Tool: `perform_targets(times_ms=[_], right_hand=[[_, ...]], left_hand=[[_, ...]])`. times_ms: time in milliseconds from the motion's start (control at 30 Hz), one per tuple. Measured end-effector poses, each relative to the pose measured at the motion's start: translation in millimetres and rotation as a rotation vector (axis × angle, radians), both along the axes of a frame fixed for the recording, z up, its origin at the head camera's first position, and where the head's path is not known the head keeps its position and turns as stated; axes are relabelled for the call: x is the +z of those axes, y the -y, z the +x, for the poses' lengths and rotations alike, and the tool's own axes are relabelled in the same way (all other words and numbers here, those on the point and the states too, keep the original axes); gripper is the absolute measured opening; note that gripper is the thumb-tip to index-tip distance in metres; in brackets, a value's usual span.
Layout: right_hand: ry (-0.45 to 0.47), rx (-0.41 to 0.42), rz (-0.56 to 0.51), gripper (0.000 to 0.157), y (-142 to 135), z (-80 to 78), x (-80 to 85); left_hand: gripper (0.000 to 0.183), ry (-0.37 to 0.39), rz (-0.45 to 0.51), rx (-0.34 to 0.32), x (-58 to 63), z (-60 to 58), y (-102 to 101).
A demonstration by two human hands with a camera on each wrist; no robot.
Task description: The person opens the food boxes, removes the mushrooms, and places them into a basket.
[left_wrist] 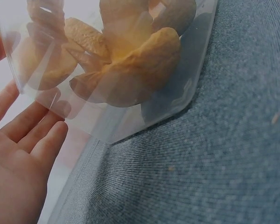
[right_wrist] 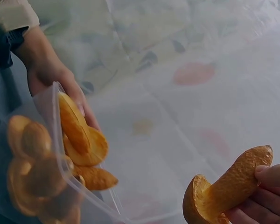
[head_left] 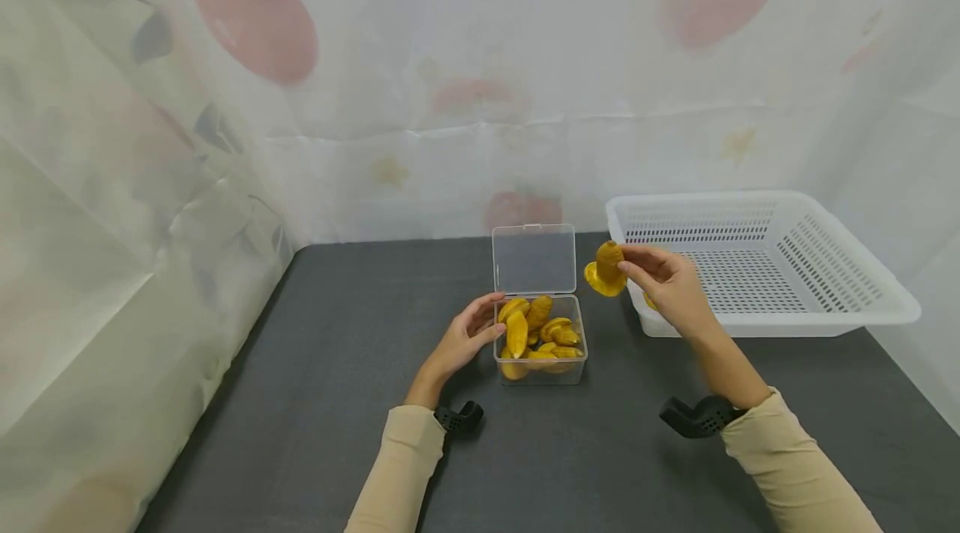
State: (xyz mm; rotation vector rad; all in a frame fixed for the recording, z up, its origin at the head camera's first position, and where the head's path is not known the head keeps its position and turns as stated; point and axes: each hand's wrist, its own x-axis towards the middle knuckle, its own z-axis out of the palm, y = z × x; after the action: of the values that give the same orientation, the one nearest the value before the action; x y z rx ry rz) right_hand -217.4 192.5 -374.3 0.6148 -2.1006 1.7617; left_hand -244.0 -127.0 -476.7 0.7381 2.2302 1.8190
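Head view: our right grip [head_left: 671, 287] pinches a yellow mushroom [head_left: 606, 270] near the left rim of the white basket [head_left: 780, 319]; our left grip [head_left: 467, 334], fingers apart, touches the left side of the clear box [head_left: 540, 379]. Bench [head_left: 337, 383] separates box and basket.

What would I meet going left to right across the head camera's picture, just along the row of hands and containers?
Left hand → clear box of yellow mushroom-shaped pieces → raised mushroom-shaped piece → white basket, partly behind the right hand.
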Motion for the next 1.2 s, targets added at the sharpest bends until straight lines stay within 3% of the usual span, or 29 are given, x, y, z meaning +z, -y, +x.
perform_targets(times_ms=[567,867,1200], right_hand=[[0.09,-0.211,0.143,0.036,-45,-30.9,6.7],[0.225,-0.269,0.249,0.046,-59,-43.5,4.1],[0.279,-0.305,0.342,0.044,-61,-53.0,-2.0]], left_hand=[[0.053,-0.01,0.01,-0.011,0.9,-0.7,1],[0.052,-0.02,0.009,-0.014,-0.6,0.2,0],[0.052,-0.01,0.02,-0.016,-0.1,0.7,0]])
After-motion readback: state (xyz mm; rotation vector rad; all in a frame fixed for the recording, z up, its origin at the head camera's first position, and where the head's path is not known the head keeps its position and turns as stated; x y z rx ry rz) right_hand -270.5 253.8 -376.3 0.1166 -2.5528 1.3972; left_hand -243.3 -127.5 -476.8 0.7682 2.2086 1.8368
